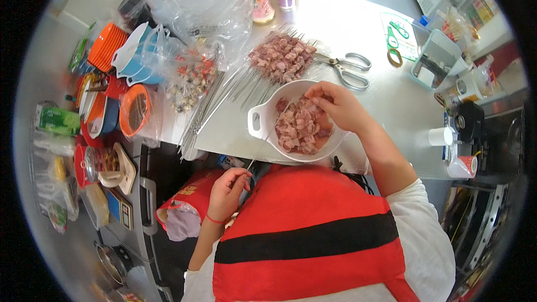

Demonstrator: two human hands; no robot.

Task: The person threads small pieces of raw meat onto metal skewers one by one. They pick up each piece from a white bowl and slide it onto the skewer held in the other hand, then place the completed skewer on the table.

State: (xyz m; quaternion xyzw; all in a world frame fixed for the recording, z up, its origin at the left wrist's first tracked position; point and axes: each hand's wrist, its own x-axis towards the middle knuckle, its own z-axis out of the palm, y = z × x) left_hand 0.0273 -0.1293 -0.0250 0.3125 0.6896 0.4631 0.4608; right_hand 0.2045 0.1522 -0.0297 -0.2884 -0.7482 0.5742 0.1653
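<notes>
My left hand (pixel 228 193), with a red cord at the wrist, grips a thin metal skewer (pixel 251 164) below the table's front edge. The skewer slants up over the left side of a white two-handled bowl (pixel 293 157). Raw meat chunks (pixel 298 128) fill much of the bowl, with reddish liquid at its right side. My right hand (pixel 337 107) is above the bowl's upper right rim, fingers bent together close to the meat. Whether a piece is between those fingertips is hidden. Behind the bowl lies a pile of meat-loaded skewers (pixel 283 56).
Steel scissors (pixel 346 69) lie right of the pile. Bare metal skewers (pixel 201 113) lie left of the bowl, beside a plastic bag of small speckled items (pixel 188 79). Stacked blue bowls (pixel 140 56) and orange bowls (pixel 107 46) stand farther left. A light-blue bin (pixel 436 56) is at right.
</notes>
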